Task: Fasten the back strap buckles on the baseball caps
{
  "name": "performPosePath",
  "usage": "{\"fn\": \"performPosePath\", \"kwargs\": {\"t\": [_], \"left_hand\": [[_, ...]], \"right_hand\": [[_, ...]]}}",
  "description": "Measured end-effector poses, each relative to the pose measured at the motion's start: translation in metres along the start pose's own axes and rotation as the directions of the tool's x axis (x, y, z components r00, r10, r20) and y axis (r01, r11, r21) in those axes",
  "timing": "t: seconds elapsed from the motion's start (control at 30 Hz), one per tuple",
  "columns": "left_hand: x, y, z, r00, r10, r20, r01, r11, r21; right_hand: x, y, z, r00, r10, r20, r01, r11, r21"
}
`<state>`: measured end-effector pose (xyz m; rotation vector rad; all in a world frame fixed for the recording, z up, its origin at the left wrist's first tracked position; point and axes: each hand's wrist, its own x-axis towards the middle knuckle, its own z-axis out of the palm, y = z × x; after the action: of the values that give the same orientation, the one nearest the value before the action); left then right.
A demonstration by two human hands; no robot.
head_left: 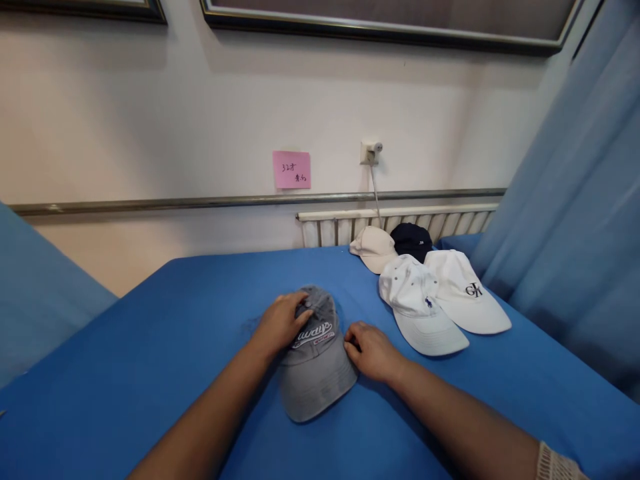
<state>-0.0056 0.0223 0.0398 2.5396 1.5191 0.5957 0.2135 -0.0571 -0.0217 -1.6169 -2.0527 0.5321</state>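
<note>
There are five caps in all. One gray cap [320, 383] sits alone near the middle of the blue cloth [125, 373], between two hands. Its brim points to the near side, and it has white curly letters on the front.

The left hand [281, 322] is on the left side of the cap's top. Its thumb and first finger are a little bit apart on the cap (I cannot tell if they pinch it). The right hand [373, 350] is by the cap's right side, close to where the brim starts. Its fingers are curled in, and I cannot tell if they have hold of the edge. One light knit cuff [555, 463] shows on the right arm.

The other four caps are in a bunch on the far right. Two are white: one with a small blue mark [413, 303], and one with dark letters [455, 287] to the right of it. Behind them are one cream cap [373, 247] and one dark blue cap [413, 240].

On the far wall there is one pink note [292, 170] (with writing on it) and one socket [367, 153] with a plug in it. One long rail [215, 202] and one white radiator [327, 232] are below. Two dark frames [390, 33] hang up high (both cut off at the top).
</note>
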Motion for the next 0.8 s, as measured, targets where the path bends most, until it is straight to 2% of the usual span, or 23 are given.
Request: {"fn": "performPosePath", "kwargs": {"t": [0.07, 0.13, 0.27, 0.37, 0.47, 0.57, 0.67, 0.8], "left_hand": [[0.011, 0.001, 0.0, 1.0, -0.005, 0.03, 0.005, 1.0, 0.004], [0.016, -0.002, -0.008, 0.999, -0.036, -0.003, 0.036, 0.999, -0.023], [0.015, -0.011, -0.038, 0.98, -0.153, -0.13, 0.126, 0.972, -0.197], [0.013, -0.015, -0.056, 0.971, -0.213, -0.11, 0.171, 0.937, -0.306], [0.011, -0.012, -0.062, 0.975, -0.2, -0.099, 0.164, 0.945, -0.284], [0.01, -0.001, -0.064, 0.975, -0.145, -0.166, 0.109, 0.972, -0.208], [0.009, 0.014, -0.07, 0.974, -0.069, -0.215, 0.036, 0.987, -0.157], [0.013, 0.035, -0.084, 0.976, 0.035, -0.217, -0.053, 0.995, -0.082]], "right_hand": [[0.001, 0.001, -0.002, 1.0, 0.003, 0.004, -0.003, 1.0, 0.027], [0.003, 0.002, -0.003, 1.0, 0.012, 0.005, -0.012, 0.998, 0.056], [0.005, 0.005, -0.002, 0.999, 0.049, 0.007, -0.05, 0.995, 0.085], [0.005, 0.006, -0.001, 0.999, 0.048, -0.009, -0.047, 0.996, 0.078], [0.004, 0.006, -0.001, 0.998, 0.059, -0.019, -0.057, 0.994, 0.094], [0.004, 0.005, 0.002, 0.993, 0.109, -0.037, -0.099, 0.975, 0.197], [0.006, 0.002, 0.009, 0.979, 0.205, 0.015, -0.19, 0.871, 0.454], [0.006, -0.004, 0.017, 0.934, 0.287, 0.214, -0.347, 0.578, 0.739]]}}
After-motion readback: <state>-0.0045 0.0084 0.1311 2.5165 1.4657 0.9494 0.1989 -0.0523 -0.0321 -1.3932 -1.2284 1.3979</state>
